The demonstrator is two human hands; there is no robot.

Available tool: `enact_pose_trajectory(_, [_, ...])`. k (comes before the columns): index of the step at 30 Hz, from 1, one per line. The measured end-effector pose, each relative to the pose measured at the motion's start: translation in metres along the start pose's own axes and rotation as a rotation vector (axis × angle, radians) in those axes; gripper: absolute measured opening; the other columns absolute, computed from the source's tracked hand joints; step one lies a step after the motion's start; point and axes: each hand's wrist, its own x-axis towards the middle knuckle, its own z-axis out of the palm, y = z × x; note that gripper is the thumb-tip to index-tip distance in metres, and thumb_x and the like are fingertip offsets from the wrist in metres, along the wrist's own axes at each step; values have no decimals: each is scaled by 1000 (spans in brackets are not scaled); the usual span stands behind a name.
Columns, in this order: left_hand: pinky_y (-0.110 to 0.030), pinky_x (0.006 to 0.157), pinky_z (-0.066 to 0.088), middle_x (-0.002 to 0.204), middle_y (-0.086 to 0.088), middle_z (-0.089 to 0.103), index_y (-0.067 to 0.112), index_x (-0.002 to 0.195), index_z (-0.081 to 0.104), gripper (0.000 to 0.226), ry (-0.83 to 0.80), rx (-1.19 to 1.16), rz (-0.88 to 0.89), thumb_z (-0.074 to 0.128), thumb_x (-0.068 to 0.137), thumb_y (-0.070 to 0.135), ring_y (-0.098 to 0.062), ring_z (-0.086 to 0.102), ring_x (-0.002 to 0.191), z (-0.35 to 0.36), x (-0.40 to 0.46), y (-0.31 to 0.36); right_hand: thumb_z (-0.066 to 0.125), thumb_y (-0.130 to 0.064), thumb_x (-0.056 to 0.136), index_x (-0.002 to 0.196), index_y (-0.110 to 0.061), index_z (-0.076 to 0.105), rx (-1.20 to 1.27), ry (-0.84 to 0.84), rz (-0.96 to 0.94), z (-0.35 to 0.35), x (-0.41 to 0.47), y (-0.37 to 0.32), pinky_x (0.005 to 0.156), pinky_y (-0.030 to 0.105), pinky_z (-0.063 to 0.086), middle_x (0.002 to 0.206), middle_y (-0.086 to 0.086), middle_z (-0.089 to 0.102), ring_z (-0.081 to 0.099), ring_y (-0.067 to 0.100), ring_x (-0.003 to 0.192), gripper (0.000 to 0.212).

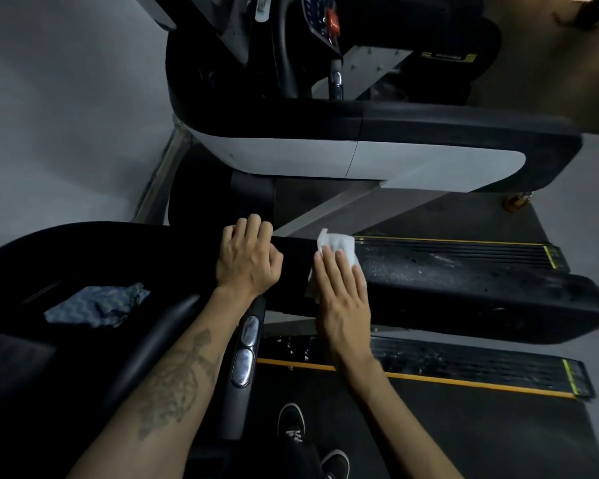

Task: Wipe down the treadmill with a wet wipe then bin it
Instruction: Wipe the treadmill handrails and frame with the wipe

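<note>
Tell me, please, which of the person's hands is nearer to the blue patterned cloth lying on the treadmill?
The left hand. It rests on the black armrest just right of the blue patterned cloth, while the right hand lies farther right, pressing the white wipe flat.

White wet wipe on treadmill handrail
</note>
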Motion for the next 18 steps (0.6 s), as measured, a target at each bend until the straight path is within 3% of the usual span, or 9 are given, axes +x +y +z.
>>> enact_pose_trajectory(3, [-45,75,42,92,-11,55,11,90,56,17,31,-7,6,48,84,24,-31,51,82,3,-3,0,37,-5,90,159,-5,30,37,-14,36,4,-12,-17,126,50,18,169,13,20,15,30,157,70])
enact_pose_trajectory(6, [-44,77,44,96,-10,59,10,94,62,22,80,-15,79,47,92,26,-31,56,85,9,-7,-2,44,-19,102,161,-7,26,14,-87,-84,3,2,-14,127,48,17,170,12,16,10,27,158,63])
enact_pose_trajectory(8, [-44,79,46,100,-9,63,9,101,66,28,113,-25,129,46,95,29,-31,60,91,11,-9,-3,39,-29,107,162,-10,25,-20,-110,-104,2,9,-3,127,47,17,171,10,15,9,24,159,60])
enact_pose_trajectory(14, [-43,85,51,113,-10,69,9,118,71,42,212,-55,236,43,99,33,-31,65,102,19,-12,-6,48,-33,104,161,-5,26,8,-30,109,1,-17,-13,127,50,17,170,14,16,10,28,158,66])
enact_pose_trajectory(18, [-43,98,52,125,-11,68,7,134,66,48,246,-29,387,47,100,35,-30,66,110,22,-16,-14,46,-35,104,162,-10,24,-32,-77,-53,3,1,-6,128,48,13,171,9,14,9,25,159,66])
